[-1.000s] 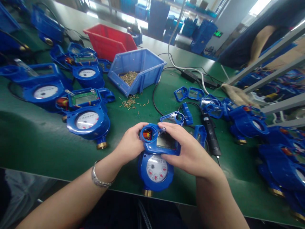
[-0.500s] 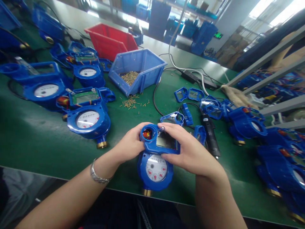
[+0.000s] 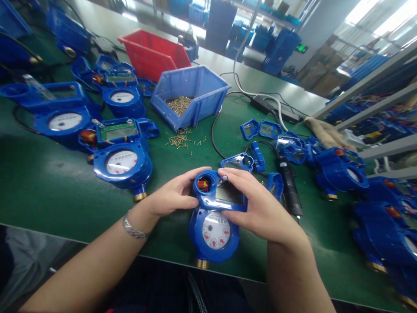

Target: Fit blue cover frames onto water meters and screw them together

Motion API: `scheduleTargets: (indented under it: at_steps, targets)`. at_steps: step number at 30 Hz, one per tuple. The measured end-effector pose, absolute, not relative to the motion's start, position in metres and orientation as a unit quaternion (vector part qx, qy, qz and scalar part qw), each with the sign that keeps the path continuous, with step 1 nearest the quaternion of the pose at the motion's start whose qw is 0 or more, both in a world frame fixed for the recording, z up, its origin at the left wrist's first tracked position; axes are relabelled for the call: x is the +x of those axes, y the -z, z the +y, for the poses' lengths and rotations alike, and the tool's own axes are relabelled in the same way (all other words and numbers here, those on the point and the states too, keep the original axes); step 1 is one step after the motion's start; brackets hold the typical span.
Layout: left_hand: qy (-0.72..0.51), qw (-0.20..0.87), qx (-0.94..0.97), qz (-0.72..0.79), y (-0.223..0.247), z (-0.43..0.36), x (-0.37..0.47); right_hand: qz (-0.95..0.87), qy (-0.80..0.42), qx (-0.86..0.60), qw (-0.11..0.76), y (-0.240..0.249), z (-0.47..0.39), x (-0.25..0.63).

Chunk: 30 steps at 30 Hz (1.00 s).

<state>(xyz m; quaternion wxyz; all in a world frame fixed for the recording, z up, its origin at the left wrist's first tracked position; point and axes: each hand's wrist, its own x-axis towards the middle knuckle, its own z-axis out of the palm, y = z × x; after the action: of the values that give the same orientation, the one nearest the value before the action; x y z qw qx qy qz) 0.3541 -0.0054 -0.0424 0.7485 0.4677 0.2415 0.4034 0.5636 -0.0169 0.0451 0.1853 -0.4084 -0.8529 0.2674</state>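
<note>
A blue water meter (image 3: 213,232) with a white dial stands at the front edge of the green bench, its brass fitting towards me. On its upper part sits a blue cover (image 3: 208,203) with a display window and a round opening, where a red-orange part with wires shows. My left hand (image 3: 176,191) grips the cover's left side, thumb at the front and fingers behind, partly hidden. My right hand (image 3: 254,202) clasps the right end between thumb and fingers. Left of my hands stands another meter (image 3: 122,163), its circuit board uncovered.
A blue bin (image 3: 208,95) holds brass screws, with loose screws (image 3: 180,138) before it. Behind is a red bin (image 3: 153,54). To the right lie a black electric screwdriver (image 3: 289,187), several blue covers (image 3: 270,129) and more meters (image 3: 342,171). A power strip (image 3: 270,108) and cables lie farther back.
My left thumb has straightened a little along the cover's left side. Both hands stay on the meter and its cover; the whole view has shifted slightly.
</note>
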Motion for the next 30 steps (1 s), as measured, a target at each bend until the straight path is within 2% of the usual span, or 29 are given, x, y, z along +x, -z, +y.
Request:
scheduleTargets:
  at_steps: [5,12,18,20,25,30]
  targets:
    - [-0.405,0.779,0.430,0.212,0.039,-0.011,0.356,-0.840,-0.277,-0.428,0.185,-0.039,-0.017,0.563]
    - [-0.425,0.646,0.500,0.390,0.030,-0.022,0.372,-0.831,-0.290,-0.430,0.203,-0.036,-0.018,0.562]
    - [-0.427,0.591,0.509,0.458,0.029,-0.028,0.380,-0.821,-0.283,-0.440,0.230,-0.031,-0.019,0.558]
    - [-0.436,0.613,0.486,0.445,0.029,-0.028,0.380,-0.821,-0.278,-0.441,0.233,-0.030,-0.020,0.558]
    - [-0.497,0.761,0.301,0.288,0.029,-0.020,0.377,-0.814,-0.283,-0.447,0.238,-0.030,-0.020,0.559]
    - [-0.508,0.762,0.226,0.334,0.030,-0.015,0.378,-0.815,-0.287,-0.442,0.242,-0.030,-0.021,0.559]
